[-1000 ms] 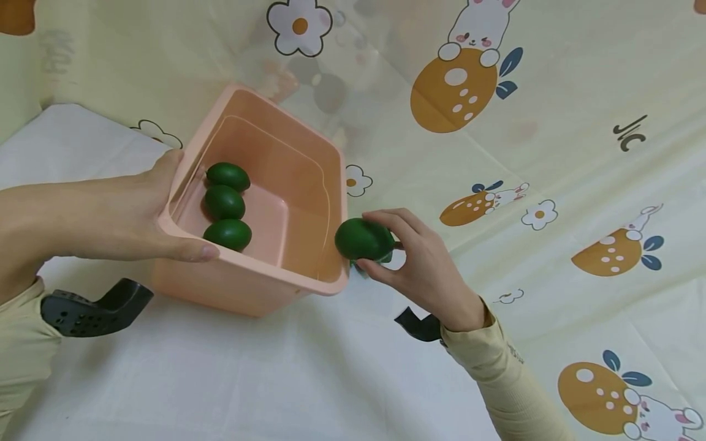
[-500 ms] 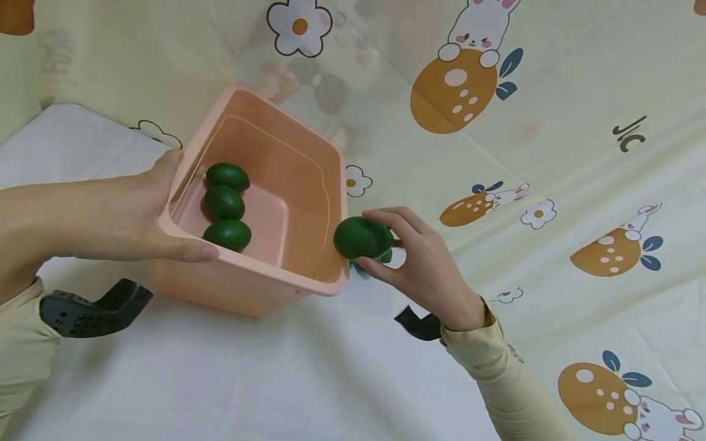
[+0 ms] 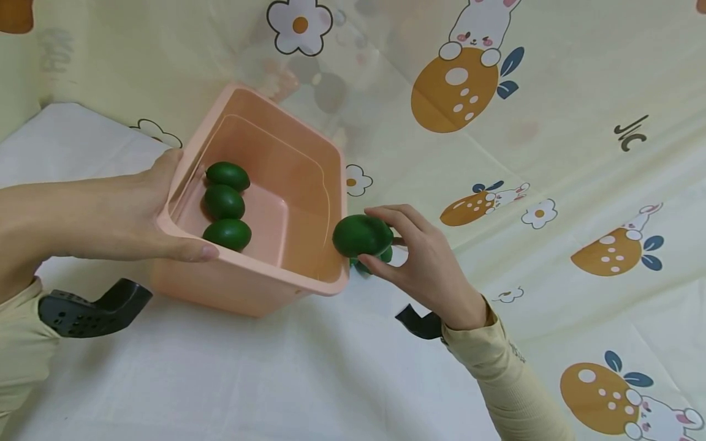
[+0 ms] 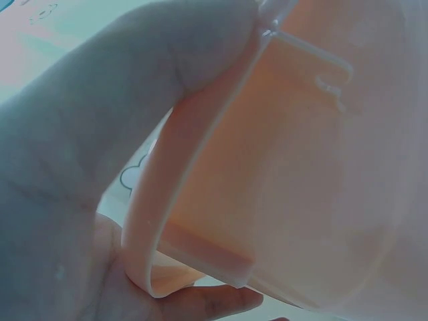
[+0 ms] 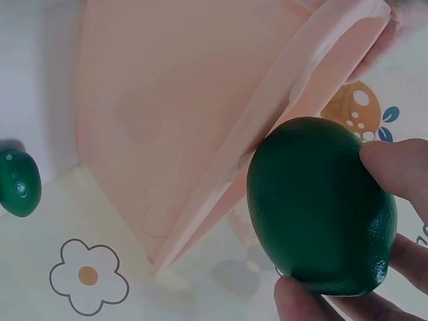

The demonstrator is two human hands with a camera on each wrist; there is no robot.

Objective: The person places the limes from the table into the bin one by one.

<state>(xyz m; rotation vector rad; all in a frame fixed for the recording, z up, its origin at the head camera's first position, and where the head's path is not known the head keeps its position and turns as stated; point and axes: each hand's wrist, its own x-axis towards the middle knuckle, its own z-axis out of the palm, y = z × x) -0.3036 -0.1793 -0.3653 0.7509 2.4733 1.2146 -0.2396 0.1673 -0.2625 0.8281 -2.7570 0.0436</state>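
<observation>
At the left, the left hand (image 3: 149, 217) grips the left rim of a pink bin (image 3: 242, 288). Inside, along its left side, three green fruits (image 3: 227, 235) lie in a row. By the bin's right rim, a fourth green fruit (image 3: 360, 236) is pinched between the fingers and thumb of the right hand (image 3: 427, 263). Farther right spreads a patterned sheet (image 3: 562, 184) with rabbits and flowers.

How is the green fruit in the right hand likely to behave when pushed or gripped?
The green fruit would probably roll unevenly, being rounded but longer than wide. Its smooth, shiny skin may slip. It seems stiff: no dent shows where the fingers pinch it.
</observation>
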